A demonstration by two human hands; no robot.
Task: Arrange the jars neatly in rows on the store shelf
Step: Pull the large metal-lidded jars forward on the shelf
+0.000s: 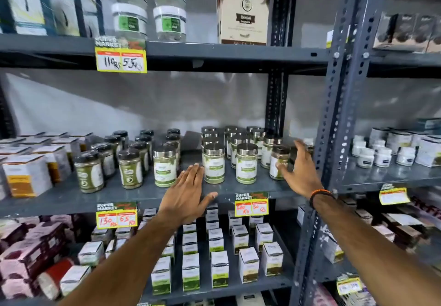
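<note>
In the head view, the risk sits at the right end of the middle shelf (148, 192). The silver-lidded jars (246, 163) stand close together in rows, and the brown-filled jar (279, 161) at the near right is just beside the right hand (299, 173). A careless sweep there could tip it into its neighbours or push it off the front edge. The right hand is spread open, palm turned left toward that jar, holding nothing; whether it touches is unclear. The left hand (187, 192) hovers flat and open, empty, at the shelf's front edge, just before the near jars. Dark-lidded jars (130, 168) stand further left.
</note>
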